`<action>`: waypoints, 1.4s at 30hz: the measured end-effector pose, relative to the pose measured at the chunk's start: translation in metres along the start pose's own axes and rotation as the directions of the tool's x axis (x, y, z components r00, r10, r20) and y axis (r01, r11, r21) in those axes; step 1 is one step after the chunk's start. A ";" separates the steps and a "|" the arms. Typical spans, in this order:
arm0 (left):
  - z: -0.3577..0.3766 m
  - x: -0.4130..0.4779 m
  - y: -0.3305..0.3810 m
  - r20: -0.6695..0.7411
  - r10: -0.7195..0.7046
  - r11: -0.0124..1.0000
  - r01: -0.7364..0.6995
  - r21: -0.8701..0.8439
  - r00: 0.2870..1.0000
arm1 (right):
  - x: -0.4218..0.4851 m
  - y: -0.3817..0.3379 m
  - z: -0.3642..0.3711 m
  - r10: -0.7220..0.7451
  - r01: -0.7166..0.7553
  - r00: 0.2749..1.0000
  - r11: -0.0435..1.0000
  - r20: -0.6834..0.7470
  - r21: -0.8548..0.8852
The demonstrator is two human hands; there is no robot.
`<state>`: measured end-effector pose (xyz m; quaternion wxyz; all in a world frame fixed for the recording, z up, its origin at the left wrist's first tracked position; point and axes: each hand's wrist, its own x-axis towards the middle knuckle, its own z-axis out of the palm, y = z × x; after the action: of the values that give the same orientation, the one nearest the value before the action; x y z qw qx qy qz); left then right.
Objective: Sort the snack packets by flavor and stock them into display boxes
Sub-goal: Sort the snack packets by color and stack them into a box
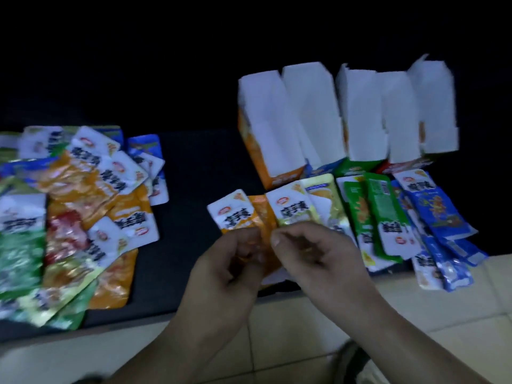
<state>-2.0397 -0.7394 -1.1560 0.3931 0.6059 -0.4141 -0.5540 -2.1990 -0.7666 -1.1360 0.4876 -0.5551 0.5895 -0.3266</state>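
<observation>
Your left hand [230, 263] pinches an orange packet [232, 214] at centre, fingers curled. Your right hand [315, 253] pinches a yellow-green packet [290, 207] just beside it. The mixed pile [74, 206] lies at 9 o'clock, and the display boxes [346, 112] stand at 1 o'clock.

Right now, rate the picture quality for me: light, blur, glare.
Head view: dim overall, black behind the boxes; their white flaps glare and lose detail; the packet pile at left is smeared by motion blur, with foil glints; the orange packet pinched by the left hand and the yellow packet pinched by the right hand are sharper, though soft.
</observation>
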 end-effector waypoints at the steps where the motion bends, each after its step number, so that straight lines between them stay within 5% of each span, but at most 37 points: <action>1: -0.011 0.001 -0.003 -0.012 0.012 1.000 -0.012 0.008 1.000 | 0.002 -0.004 0.012 0.007 -0.008 0.999 1.000 0.036 0.024; 7: -0.102 0.001 -0.031 -0.144 0.130 0.947 -0.079 0.311 0.981 | 0.024 -0.030 0.092 0.007 -0.008 0.989 1.000 0.145 0.007; 11: -0.167 0.001 -0.038 -0.210 0.402 0.697 -0.149 0.701 0.891 | 0.047 -0.039 0.141 -0.074 0.140 0.969 0.951 0.236 -0.276; 13: -0.195 -0.001 -0.043 -0.247 0.365 0.566 -0.002 0.825 0.898 | 0.061 -0.046 0.160 -0.100 0.248 0.934 0.873 0.343 -0.420; 16: -0.234 -0.001 -0.055 -0.365 0.091 0.458 0.286 0.842 0.927 | 0.090 -0.073 0.195 -0.018 0.310 0.895 0.743 0.445 -0.593; 19: -0.254 -0.001 -0.073 -0.376 -0.013 0.502 0.331 0.799 0.927 | 0.125 -0.099 0.241 -0.075 0.394 0.885 0.648 0.460 -0.652; 29: -0.261 -0.019 -0.098 -0.334 0.248 0.512 0.170 0.842 0.909 | 0.160 -0.072 0.286 0.031 0.401 0.884 0.461 0.466 -0.792; 36: -0.254 -0.008 -0.087 -0.433 0.229 0.562 0.245 0.790 0.872 | 0.128 -0.071 0.246 0.040 0.378 0.866 0.602 0.499 -0.704; 42: -0.266 -0.009 -0.076 -0.505 0.232 0.712 0.209 0.671 0.831 | 0.112 -0.062 0.208 0.019 0.446 0.831 0.575 0.556 -0.686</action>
<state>-1.7697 -0.7002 -1.2031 0.2391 0.8396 -0.4639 -0.1509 -1.9733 -0.8533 -1.1666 0.2806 -0.8467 0.4469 0.0684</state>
